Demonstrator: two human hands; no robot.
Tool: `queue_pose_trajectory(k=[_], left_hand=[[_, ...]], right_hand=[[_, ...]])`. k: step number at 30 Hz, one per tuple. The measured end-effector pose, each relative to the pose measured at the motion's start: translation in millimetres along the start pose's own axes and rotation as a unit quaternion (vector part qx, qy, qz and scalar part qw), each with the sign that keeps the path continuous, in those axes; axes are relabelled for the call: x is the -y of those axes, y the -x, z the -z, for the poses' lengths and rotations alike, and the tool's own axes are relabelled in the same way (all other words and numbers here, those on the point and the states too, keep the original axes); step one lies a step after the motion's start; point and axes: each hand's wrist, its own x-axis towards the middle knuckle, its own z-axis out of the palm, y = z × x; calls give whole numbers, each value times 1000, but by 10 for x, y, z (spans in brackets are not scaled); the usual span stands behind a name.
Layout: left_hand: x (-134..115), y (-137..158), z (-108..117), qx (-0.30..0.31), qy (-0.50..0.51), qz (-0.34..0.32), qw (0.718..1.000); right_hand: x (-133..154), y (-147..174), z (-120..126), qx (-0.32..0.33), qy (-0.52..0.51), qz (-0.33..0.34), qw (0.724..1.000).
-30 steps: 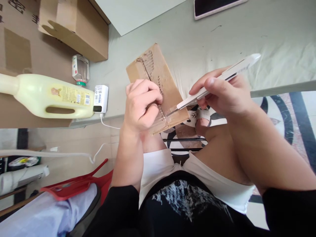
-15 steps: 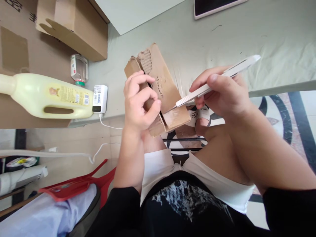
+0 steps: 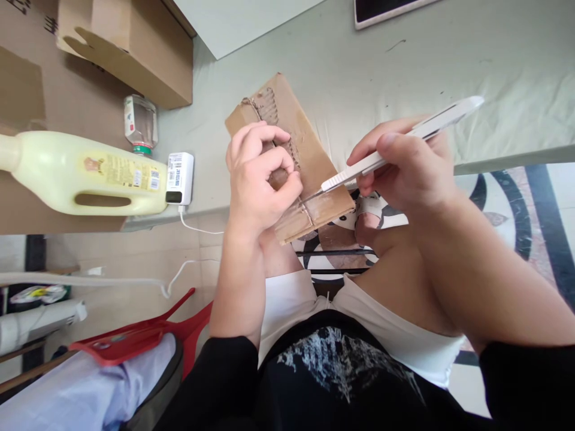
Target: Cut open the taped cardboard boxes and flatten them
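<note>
A small brown cardboard box (image 3: 309, 152) with a torn, ridged top surface lies tilted at the table's front edge. A seam runs along its length, with the two sides nearly meeting. My left hand (image 3: 260, 173) rests over the seam with curled fingers, gripping the box; its fingertips are partly hidden. In my right hand (image 3: 408, 164) is a white utility knife (image 3: 354, 170), held like a pen. Its thin blade points left and touches the box beside the seam, close to my left thumb.
On the left are a pale yellow jug (image 3: 90, 173), a clear bottle (image 3: 141, 123), a white device (image 3: 180, 178) with a cable, and a larger cardboard box (image 3: 153, 66). A phone-like device (image 3: 386, 11) lies at the back. A red chair (image 3: 135, 341) stands lower left.
The gap along the box's seam has narrowed as its left part moved right with my left hand. The knife has shifted slightly right, its blade still at the box.
</note>
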Motion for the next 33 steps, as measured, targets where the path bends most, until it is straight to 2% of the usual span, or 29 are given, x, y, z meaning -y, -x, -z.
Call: queue_pose_trajectory(k=[5,12,17,21,25,27,30,33], left_hand=[[-7,9,-13,-20,29,-18,999],[-1,15,8,1,30,-12,999],[6,14,13,10,17,-10,1000],[5,14,4,6,25,-17,1000],[20,13,-1,-9,35,-20,999],[32,12,6,2,26,-21,999],[45,12,17,26,8,-14,1000],[38,10,13,12,11,-13,1000]], right_hand=[[12,25,8,-4,40,9,999],[17,8,30,19,68,38,997],[3,1,41,10,92,46,995],[-4,-5,33,18,74,50,996],[-12,-28,9,-12,11,53,998],[-6,-35,-5,-26,-6,53,998],[14,-26,-19,-23,1,39,999],[29,-1,-22,-18,28,25,999]])
